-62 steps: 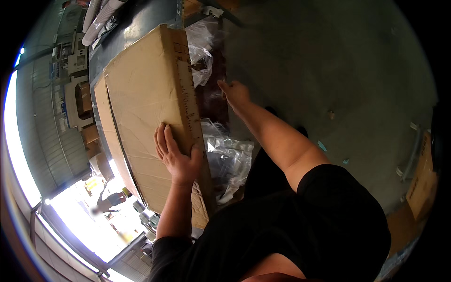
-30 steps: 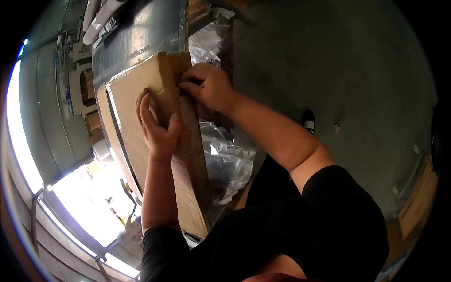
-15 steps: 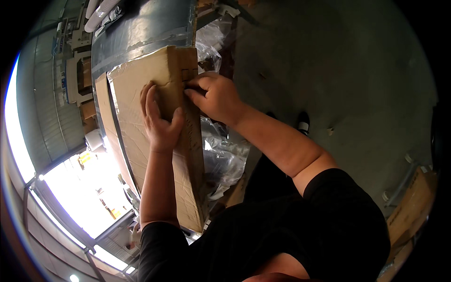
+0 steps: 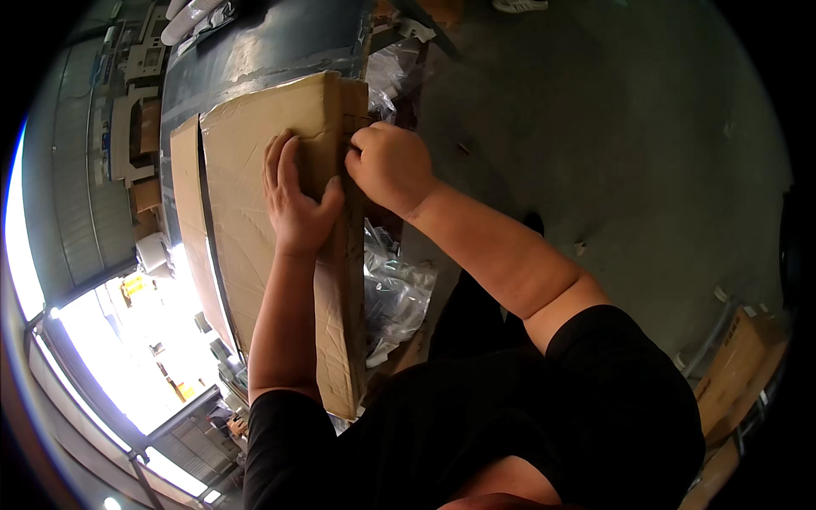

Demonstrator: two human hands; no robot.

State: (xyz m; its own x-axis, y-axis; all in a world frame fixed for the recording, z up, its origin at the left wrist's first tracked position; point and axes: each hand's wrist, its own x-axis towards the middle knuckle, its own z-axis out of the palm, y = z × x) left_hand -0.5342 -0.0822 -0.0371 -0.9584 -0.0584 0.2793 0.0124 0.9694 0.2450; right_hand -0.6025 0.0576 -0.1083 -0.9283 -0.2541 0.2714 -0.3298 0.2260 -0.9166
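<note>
1. My left hand (image 4: 296, 200) lies flat and open on the broad face of the cardboard box (image 4: 255, 212), fingers spread toward the far end, thumb hooked over the right edge; I judge it is pressing the panel down so the box stays steady

2. My right hand (image 4: 393, 166) is curled closed at the box's upper right corner, fingertips pinching at the edge where the flap meets the side; what exactly sits between the fingers is too small to tell, could be tape or just the flap edge

3. The cardboard box is long and tan, and lies tilted against a dark rounded worktop (image 4: 255, 51), running from the far end down toward my body; its near end comes close to my black shirt (image 4: 476, 425)

4. A second cardboard panel (image 4: 189, 221) shows just left of the main face with a dark gap between them, looks like a loose flap or a second sheet, cannot tell which

5. The box is closed on the side I see, so its contents are hidden

6. Crumpled clear plastic wrap (image 4: 395, 293) sits just right of the box, below my right forearm, with more of it (image 4: 387, 68) near the far corner

7. Grey concrete floor (image 4: 612, 127) fills the right side; another brown carton (image 4: 741, 357) stands at the far right, well apart; shelving and stacked cartons (image 4: 136, 144) are at the far left by a bright doorway
</note>
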